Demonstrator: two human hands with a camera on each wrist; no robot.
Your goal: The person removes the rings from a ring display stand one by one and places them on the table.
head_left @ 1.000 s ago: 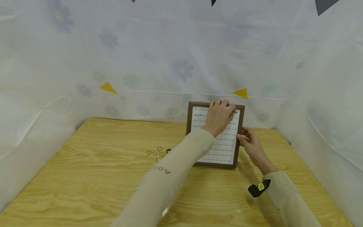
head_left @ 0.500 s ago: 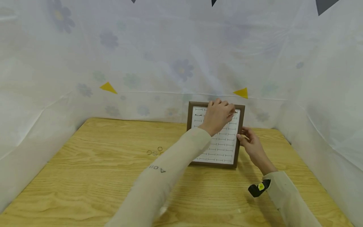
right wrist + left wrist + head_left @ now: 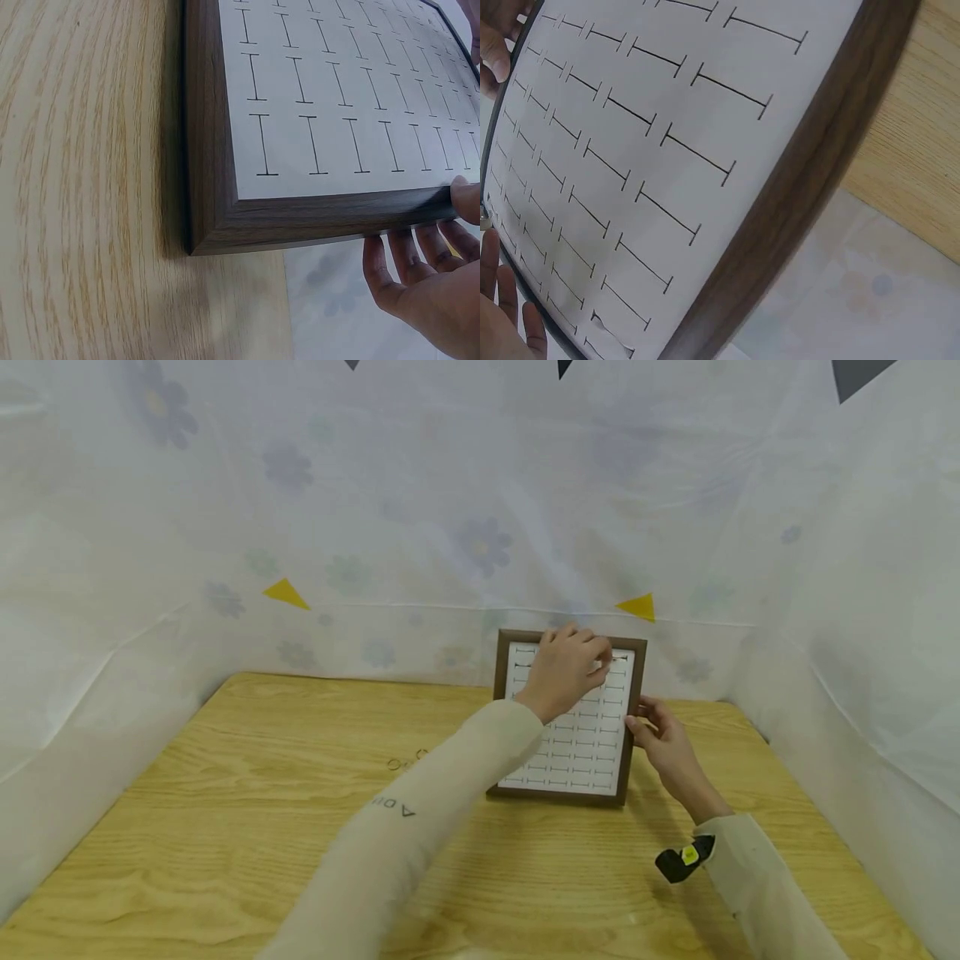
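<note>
Wooden desk (image 3: 225, 827) carries a few small rings (image 3: 405, 762) at left, now partly hidden behind the sleeve as the arm has drifted leftward. Over the slotted ring tray (image 3: 558, 793), the left hand (image 3: 564, 667) has eased back from the top right slots, fingers curled; whether they pinch anything I cannot tell. The right hand (image 3: 663, 745) still grips the tray's right edge.

Left hand (image 3: 564, 667) has shifted slightly left over the frame's (image 3: 632, 710) far edge; its forearm now hides most loose rings (image 3: 395, 764).
</note>
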